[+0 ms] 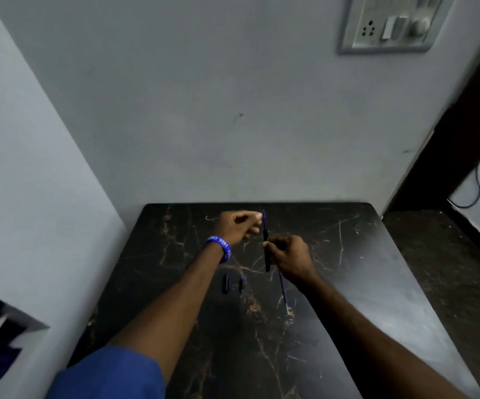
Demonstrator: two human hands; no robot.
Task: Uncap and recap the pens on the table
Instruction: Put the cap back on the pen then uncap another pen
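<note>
R hand (287, 259) grips 1 pen (266, 249); 2 caps (226, 283) on table (377, 283).

Worktop (377, 283) right half is unobstructed; two caps (226, 283) lie left-centre; walls (46, 197) bound rear and left.

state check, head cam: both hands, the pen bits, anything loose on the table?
right hand: closed around the black pen barrel, held upright
blue refill: sticks up out of the barrel top
left hand: fingers curled beside the refill tip; contact unclear
second blue refill: lying flat on the table
two small black pen pieces: loose on the table, apart
wristband: on left wrist
</note>
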